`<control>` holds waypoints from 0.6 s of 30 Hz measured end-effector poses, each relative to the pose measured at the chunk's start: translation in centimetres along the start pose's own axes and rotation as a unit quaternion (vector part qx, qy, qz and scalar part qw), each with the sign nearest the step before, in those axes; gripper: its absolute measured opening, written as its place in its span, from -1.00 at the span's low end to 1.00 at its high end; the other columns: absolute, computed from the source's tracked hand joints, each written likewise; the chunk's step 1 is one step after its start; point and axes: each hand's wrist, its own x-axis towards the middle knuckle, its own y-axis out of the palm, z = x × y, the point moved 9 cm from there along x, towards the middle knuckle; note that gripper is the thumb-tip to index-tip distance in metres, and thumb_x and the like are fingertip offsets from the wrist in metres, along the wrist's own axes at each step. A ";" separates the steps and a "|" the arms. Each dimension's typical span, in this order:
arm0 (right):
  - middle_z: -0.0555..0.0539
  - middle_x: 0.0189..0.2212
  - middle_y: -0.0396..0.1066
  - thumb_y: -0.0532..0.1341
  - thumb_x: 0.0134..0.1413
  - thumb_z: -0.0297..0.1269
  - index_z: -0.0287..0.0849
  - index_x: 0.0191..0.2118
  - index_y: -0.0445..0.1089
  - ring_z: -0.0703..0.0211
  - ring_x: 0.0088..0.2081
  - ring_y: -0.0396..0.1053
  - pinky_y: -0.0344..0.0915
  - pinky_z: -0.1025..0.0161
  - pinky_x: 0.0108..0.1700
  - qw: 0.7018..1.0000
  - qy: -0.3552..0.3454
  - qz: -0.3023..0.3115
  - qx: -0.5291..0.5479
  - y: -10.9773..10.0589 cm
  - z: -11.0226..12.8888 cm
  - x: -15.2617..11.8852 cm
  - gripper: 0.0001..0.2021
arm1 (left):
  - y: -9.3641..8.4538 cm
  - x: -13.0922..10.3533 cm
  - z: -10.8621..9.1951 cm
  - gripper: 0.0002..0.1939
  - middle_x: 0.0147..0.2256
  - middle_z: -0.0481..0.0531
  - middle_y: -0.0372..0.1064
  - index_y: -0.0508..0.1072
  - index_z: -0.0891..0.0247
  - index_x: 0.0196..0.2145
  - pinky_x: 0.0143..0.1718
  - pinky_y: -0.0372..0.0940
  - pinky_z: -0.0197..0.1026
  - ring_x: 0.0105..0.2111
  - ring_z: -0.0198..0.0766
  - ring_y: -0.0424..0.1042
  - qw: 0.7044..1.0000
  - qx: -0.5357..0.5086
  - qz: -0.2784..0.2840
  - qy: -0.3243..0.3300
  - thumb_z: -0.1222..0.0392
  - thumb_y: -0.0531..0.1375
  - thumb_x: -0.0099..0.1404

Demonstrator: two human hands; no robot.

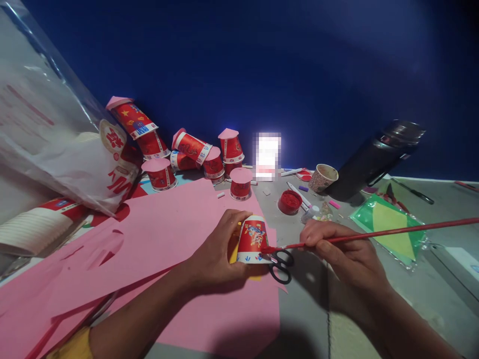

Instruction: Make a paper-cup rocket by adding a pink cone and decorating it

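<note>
My left hand (220, 249) grips an upside-down paper cup (253, 238) from its left side, thumb and fingers at its two ends. The cup is red with a printed figure and white bands. In my right hand (337, 249) is a long red paintbrush (389, 232), pinched near its front end. Its red bristles touch the lower right of the cup's wall. Just under and beside the cup lie black-handled scissors (281, 267), their blades partly hidden. Beyond my hands sits a round red pot (289, 202) with red inside.
Several red cups with pink paper tops (160, 174) stand or lean at the back. Pink paper sheets (157, 234) cover the left. A dark flask (374, 159), a patterned cup (324, 178) and a green packet (389, 227) are at right. A plastic bag (67, 134) rises far left.
</note>
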 end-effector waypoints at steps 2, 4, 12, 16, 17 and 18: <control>-0.04 -0.30 0.52 0.27 0.39 -0.31 -0.01 -0.17 0.59 0.10 -0.20 0.45 0.40 0.20 -0.14 1.000 -0.008 -0.009 -0.009 -0.5 0.0 -0.1 -0.87 | 0.1 0.0 0.1 -0.17 0.14 0.09 0.29 0.27 0.01 0.20 0.07 0.52 0.13 0.07 0.05 0.47 1.000 -0.010 0.001 -0.010 0.07 0.54 0.05; -0.04 -0.30 0.52 0.27 0.39 -0.31 -0.01 -0.17 0.59 0.10 -0.19 0.44 0.40 0.19 -0.12 1.000 -0.004 -0.013 -0.006 -0.8 -0.1 -0.2 -0.87 | 0.2 -0.1 0.2 -0.18 0.15 0.10 0.29 0.25 0.01 0.20 0.05 0.52 0.11 0.05 0.02 0.49 0.999 -0.026 0.002 -0.020 0.09 0.53 0.07; -0.06 -0.32 0.53 0.27 0.40 -0.24 -0.03 -0.19 0.59 0.08 -0.20 0.44 0.37 0.16 -0.08 0.999 0.019 0.015 0.025 0.1 -0.2 0.0 -0.87 | 0.6 -0.1 0.3 -0.19 0.10 0.03 0.30 0.30 -0.01 0.16 -0.09 0.54 -0.09 -0.01 -0.08 0.48 0.998 -0.050 -0.006 -0.022 0.17 0.55 0.03; -0.04 -0.31 0.53 0.27 0.41 -0.22 -0.02 -0.18 0.59 0.10 -0.21 0.44 0.36 0.18 -0.08 0.999 0.023 0.029 0.036 0.5 -0.3 -0.1 -0.86 | 0.7 0.0 0.4 -0.17 0.11 0.03 0.28 0.31 -0.03 0.17 -0.14 0.54 -0.13 -0.01 -0.08 0.48 0.998 -0.062 -0.001 -0.022 0.20 0.56 0.00; -0.05 -0.31 0.53 0.27 0.41 -0.23 -0.02 -0.17 0.59 0.10 -0.21 0.44 0.36 0.18 -0.10 0.999 0.024 0.031 0.038 0.5 -0.3 -0.1 -0.87 | 0.6 0.0 0.4 -0.17 0.11 0.03 0.28 0.31 -0.02 0.17 -0.11 0.54 -0.11 0.00 -0.08 0.47 0.998 -0.060 0.000 -0.016 0.20 0.56 0.01; -0.05 -0.31 0.52 0.27 0.41 -0.23 -0.02 -0.17 0.60 0.10 -0.20 0.44 0.37 0.18 -0.11 0.998 0.025 0.032 0.039 0.6 -0.3 -0.1 -0.87 | 0.6 0.0 0.3 -0.18 0.11 0.03 0.28 0.32 -0.02 0.17 -0.07 0.53 -0.10 0.01 -0.08 0.47 0.998 -0.057 0.001 -0.008 0.20 0.56 0.02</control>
